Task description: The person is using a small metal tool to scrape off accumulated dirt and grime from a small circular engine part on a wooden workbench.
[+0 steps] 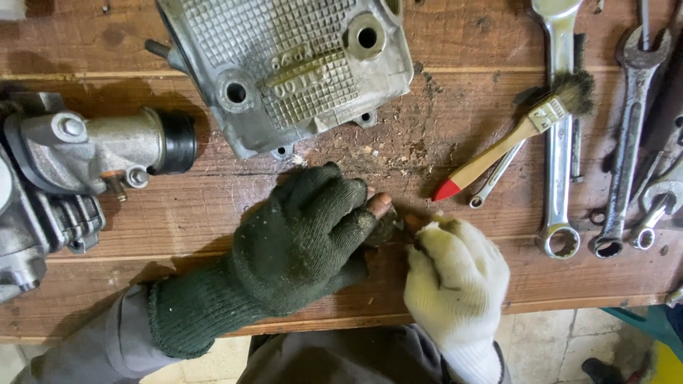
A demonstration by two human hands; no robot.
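Low in the frame, my left hand (302, 238) in a dark green fingerless glove and my right hand (455, 281) in a cream knit glove meet at centre on the wooden bench (213, 220). Both curl around a small part (388, 229) pinched between the fingertips (too hidden to identify). Just beyond, debris flecks the boards. Right of centre a red-tipped paintbrush (512, 142) lies diagonally, crossing long wrenches (558, 142) that fill the right side. At the left edge sits a grey carburettor-like assembly (78, 163). Top centre: a ribbed cast metal cover (284, 71), flat on the bench.
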